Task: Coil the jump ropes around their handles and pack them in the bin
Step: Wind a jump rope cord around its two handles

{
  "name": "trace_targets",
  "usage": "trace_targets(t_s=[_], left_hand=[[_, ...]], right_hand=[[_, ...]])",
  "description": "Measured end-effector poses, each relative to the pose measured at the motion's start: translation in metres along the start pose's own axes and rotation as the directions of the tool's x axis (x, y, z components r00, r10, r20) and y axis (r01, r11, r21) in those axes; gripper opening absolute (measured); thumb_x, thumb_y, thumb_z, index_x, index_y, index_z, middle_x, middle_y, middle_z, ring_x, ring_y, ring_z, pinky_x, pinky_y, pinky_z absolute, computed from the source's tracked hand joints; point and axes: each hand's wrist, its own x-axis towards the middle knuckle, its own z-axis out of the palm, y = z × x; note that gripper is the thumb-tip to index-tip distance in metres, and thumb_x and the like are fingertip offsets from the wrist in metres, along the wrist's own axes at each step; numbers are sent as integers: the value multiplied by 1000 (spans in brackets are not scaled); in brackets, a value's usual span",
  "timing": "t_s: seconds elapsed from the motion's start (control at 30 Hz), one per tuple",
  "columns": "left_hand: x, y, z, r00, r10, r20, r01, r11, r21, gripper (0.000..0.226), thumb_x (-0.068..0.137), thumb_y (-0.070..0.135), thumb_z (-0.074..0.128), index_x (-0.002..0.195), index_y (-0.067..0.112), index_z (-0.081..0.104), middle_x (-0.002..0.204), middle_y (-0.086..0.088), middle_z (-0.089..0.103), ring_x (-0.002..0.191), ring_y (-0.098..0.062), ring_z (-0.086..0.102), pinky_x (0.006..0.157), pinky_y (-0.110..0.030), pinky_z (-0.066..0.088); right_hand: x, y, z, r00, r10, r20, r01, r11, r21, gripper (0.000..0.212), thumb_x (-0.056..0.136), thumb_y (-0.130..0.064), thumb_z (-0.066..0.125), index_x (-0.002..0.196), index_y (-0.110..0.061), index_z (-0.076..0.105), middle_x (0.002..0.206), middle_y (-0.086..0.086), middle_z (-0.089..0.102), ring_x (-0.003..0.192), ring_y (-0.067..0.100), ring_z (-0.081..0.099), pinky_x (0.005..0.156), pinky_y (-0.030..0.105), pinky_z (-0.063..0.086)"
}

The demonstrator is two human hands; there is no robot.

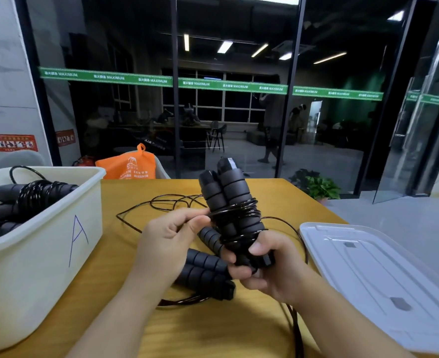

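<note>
You're mid-coil: your right hand (pixel 267 264) grips the upright handles (pixel 228 200), your left hand (pixel 172 236) pinches the rope (pixel 236 210); next, wind the far slack, then fill the left bin (pixel 58 228)

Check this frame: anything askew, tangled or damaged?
Nothing damaged. Loose black cord sprawls in loops across the table and trails off its near edge, not yet wound onto the handles the right hand holds upright. A second handle pair lies uncoiled on the table.
</note>
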Motion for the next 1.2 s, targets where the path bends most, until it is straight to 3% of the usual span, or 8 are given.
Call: trace_targets(t_s=[0.13,0.23,0.5,0.63,0.73,0.83,1.0,1.2], left_hand=[[2,-4,4,993,-115,-3,114,987,-112,46,55,77,68,82,40,59,74,15,64,67,0,56,65,-15,41],[2,-5,7,956,-183,231,268,864,-427,81,43,79,72,102,24,61,56,5,58,49,-2,51,53,-15,40],[1,2,3,893,-229,386,388,826,-409,45,60,68,73,84,30,71,45,4,36,47,-16,28,42,-19,27],[-1,13,6,890,-304,340,439,772,-460,29,91,36,58,96,7,58,37,3,41,34,-5,34,38,-15,30],[1,18,9,918,-324,229,392,824,-409,40,76,41,52,98,8,57,35,3,37,31,-4,30,36,-26,28],[2,19,11,946,-318,64,324,909,-261,41,67,51,56,95,21,58,59,-16,50,62,-37,56,72,-53,48],[-1,12,16,961,-273,-36,268,957,-111,41,55,61,56,87,36,54,92,14,64,91,2,59,72,-12,40],[-5,8,16,981,-181,-65,184,981,61,36,55,63,58,79,37,51,79,11,61,77,19,53,60,-1,36]], right_hand=[[0,1,2,970,63,235,-104,981,163,51,65,-26,70,109,-5,54,81,2,55,57,8,51,41,13,32],[2,1,1,942,88,323,-160,966,205,47,73,-26,64,113,-4,55,85,2,56,61,8,54,44,14,34],[4,4,-11,900,123,419,-246,935,254,58,80,-34,61,125,0,51,93,7,63,66,11,62,47,13,46],[1,-2,-11,954,109,280,-164,970,178,63,78,-40,64,126,0,58,103,13,68,72,17,67,55,20,53],[0,-9,-4,994,-6,-112,10,999,42,70,60,-39,76,121,-7,63,101,17,68,68,26,67,56,31,53],[2,-9,3,851,-255,-460,43,906,-422,77,60,-38,71,132,-28,47,108,4,67,81,15,70,62,25,53],[0,0,14,850,-416,-324,-53,543,-838,69,78,-20,77,131,-41,37,114,-15,59,101,0,61,86,19,51],[2,4,17,845,-346,-408,-175,541,-822,63,62,-32,62,123,-34,43,96,-13,63,79,-1,61,68,20,50]])
